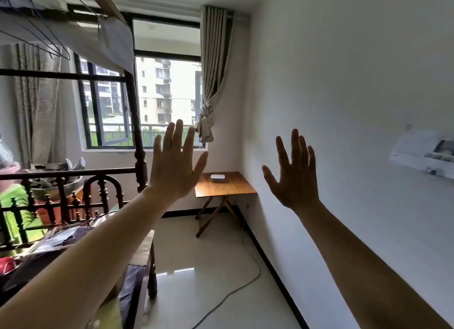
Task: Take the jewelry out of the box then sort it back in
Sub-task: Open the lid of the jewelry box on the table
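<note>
From the head view, the left hand (175, 167) and the right hand (293, 178) are raised side by side in mid-air with each grip spread wide and nothing held, while a small white box (218, 177), judged to be the jewelry box, is seen shut on the wooden folding bench (231, 187) in the far corner, well apart from both hands. No jewelry can be made out from here. The step is best begun by the bench being approached first, so the box can be steadied with one hand and its lid lifted gently with the other.

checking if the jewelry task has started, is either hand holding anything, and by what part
Nothing is held. The left hand and right hand are both raised, fingers spread, away from the white box.
</note>
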